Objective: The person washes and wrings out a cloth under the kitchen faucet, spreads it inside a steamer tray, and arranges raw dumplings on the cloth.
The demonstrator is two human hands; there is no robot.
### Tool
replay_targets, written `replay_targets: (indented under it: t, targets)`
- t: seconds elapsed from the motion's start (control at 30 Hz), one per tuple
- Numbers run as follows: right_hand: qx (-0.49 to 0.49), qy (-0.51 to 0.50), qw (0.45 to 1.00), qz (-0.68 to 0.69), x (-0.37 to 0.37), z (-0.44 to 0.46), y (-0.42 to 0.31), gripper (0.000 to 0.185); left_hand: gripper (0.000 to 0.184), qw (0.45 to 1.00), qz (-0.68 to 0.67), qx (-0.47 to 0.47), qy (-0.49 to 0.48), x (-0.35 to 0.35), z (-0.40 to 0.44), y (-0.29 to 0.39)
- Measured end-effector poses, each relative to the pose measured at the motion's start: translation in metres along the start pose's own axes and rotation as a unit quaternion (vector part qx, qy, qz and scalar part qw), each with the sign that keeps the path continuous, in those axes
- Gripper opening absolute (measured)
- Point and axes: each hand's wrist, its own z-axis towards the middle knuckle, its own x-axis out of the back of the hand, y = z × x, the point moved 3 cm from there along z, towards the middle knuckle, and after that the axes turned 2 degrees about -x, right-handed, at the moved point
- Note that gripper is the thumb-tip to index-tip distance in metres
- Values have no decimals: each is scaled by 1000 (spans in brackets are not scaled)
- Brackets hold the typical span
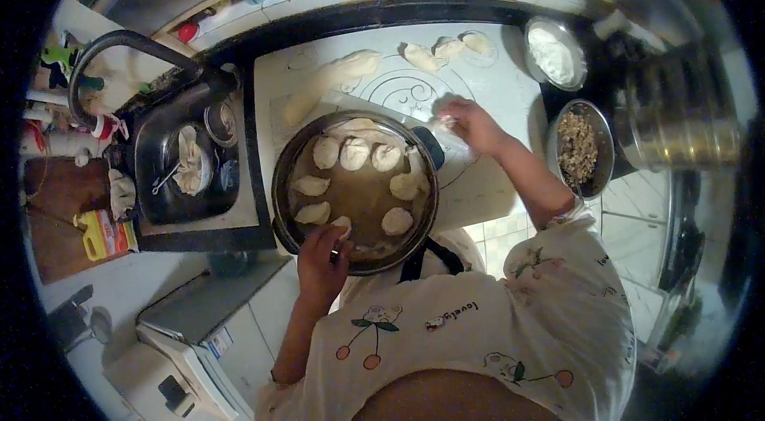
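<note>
My left hand (323, 262) is closed at the near left rim of a large round dark pan (276, 182), its fingertips pinching a pale dumpling (343, 223) just inside the rim. Around the pan's floor lie several more dumplings (355, 153) in a ring, with the brown middle bare. Over the white mat (510, 110), right of the pan's black handle (429, 147), my right hand (472, 126) has its fingers curled together. Something pale shows at those fingertips, too small to name. A long pale roll of dough (335, 80) and several dough pieces (422, 57) rest on the mat's far part.
On the right stand a metal bowl of white flour (555, 54) and a metal bowl of chopped brown filling (580, 146). A black sink (151, 206) with a curved tap (119, 37) lies left, holding a bowl with a cloth (190, 164). A yellow bottle (100, 235) stands beside it.
</note>
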Motion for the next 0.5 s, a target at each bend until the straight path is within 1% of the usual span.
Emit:
replay_targets:
  t: [0.07,0.13,0.17,0.23,0.27,0.3,0.4,0.43,0.5]
  targets:
    - [20,-2,994,111,18,-9,-7,40,25,1000,6,-20,14,2,-1,-4]
    - [-21,80,995,-58,28,-25,18,40,25,999,11,-28,22,3,-2,-10]
    - [-41,112,988,-98,30,-26,27,38,25,1000,-5,8,5,3,-4,-13]
    - [-82,184,977,-68,12,-21,51,38,26,996,-35,81,-32,2,-8,-18]
    - [-102,219,969,-49,2,-18,57,38,27,997,-22,66,-31,2,-9,-18]
    - [-81,158,983,-54,1,-7,36,43,29,998,-8,53,-32,1,-8,-17]
    - [-56,54,987,-143,-5,3,1,45,32,999,10,12,-44,1,0,-10]
    - [-87,47,987,-126,-1,3,-11,48,33,999,9,-4,-47,0,5,-9]
    - [-100,42,983,-145,2,-3,-7,48,33,997,55,-44,-37,-7,9,-12]
